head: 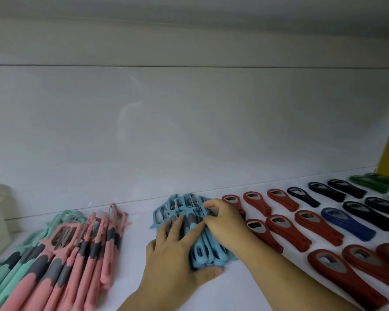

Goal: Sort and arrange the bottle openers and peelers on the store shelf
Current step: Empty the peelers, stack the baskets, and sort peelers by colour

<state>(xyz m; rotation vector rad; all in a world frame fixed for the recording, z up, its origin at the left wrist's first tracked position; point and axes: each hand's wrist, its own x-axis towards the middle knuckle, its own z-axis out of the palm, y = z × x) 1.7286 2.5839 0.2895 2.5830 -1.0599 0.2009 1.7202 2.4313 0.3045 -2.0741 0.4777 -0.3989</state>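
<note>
Fingers of the left hand (177, 250) are spread flat, palm down, over the blue peelers (202, 254), with the thumb hooked round the near handle ends, so the pile's basically clamped. How should a bundle like that be handled?

Reply: Taken left to right: mint peelers (2, 288) and pink peelers (29, 286) are fanned out on the white shelf (135, 250), apart from the blue lot, which is lying mid-shelf near the back wall. Light, stiff plastic is expected, with smooth handles that'd probably slide over each other and metal blades up at the heads. So the handles should be squeezed together and the blade end avoided.

OP: Fair. The right hand (225, 223) is brought in from the right, wrist bent, fingers curled and pinched on the peeler heads, though exactly which bit is gripped can't be made out.

Reply: Noted. Just beside it the red bottle openers (285, 232) are laid in rows, then the dark bottle openers (348, 189), with the green bottle openers (373, 184) at the far end. Those look chunkier and could likely be lifted by the narrow waist.
</note>
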